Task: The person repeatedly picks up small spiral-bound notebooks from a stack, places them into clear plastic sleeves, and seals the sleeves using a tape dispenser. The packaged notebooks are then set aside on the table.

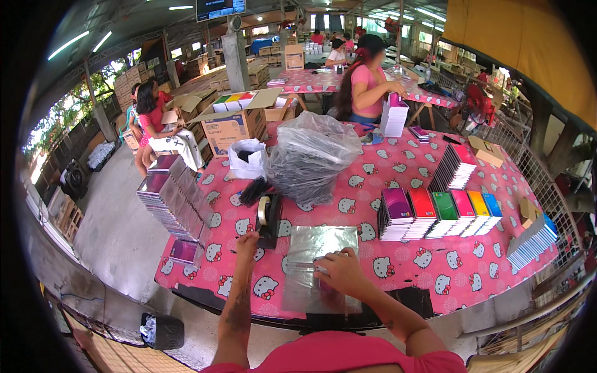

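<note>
My left hand (247,241) is closed in a pinch beside the near end of a black tape dispenser (268,231), which carries a roll of clear tape (264,210). What the fingertips hold there is too small to make out. My right hand (341,271) bends over a purple notebook pack (331,291) partly wrapped in clear plastic, fingers curled at its edge. Under and around it lie flat clear plastic sheets or bags (320,239) near the table's front edge. My right hand hides most of the pack.
Wrapped notebook stacks (174,199) rise at the left table edge. Colourful notebook rows (435,214) stand right, beside another leaning stack (461,166). A large plastic bag (311,155), a carton (235,127) and a white bag (247,158) fill the back. Across the table, a person (367,93) handles notebooks.
</note>
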{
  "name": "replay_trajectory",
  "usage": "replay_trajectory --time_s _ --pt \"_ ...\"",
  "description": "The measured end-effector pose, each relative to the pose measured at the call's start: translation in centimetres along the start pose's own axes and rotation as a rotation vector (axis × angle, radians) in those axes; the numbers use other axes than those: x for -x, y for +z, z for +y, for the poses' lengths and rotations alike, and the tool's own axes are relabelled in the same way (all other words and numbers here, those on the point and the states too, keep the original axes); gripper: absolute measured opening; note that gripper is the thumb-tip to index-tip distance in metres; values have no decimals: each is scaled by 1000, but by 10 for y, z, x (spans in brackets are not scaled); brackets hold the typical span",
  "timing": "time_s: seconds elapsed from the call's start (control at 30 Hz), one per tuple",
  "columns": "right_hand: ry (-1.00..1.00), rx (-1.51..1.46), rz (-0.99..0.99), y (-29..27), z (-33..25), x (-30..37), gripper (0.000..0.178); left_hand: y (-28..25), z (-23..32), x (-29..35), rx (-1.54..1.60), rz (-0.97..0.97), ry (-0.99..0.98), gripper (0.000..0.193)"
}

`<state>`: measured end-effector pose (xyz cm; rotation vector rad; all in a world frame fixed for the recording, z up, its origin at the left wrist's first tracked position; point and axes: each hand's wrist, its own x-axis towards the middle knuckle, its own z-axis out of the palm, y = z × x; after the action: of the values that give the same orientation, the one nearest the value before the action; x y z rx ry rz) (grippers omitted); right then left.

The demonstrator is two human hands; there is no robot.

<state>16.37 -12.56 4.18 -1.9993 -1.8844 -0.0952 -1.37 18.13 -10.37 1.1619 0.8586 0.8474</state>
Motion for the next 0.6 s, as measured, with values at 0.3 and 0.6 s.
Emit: replay_trajectory --time_s 0.3,0.6 --pt "124 -4 -80 -2 -9 -3 37 21 60 50 -843 -226 482 19" --pt "123 -93 -53 2 -5 -5 35 115 81 97 -659 -836 567 27"
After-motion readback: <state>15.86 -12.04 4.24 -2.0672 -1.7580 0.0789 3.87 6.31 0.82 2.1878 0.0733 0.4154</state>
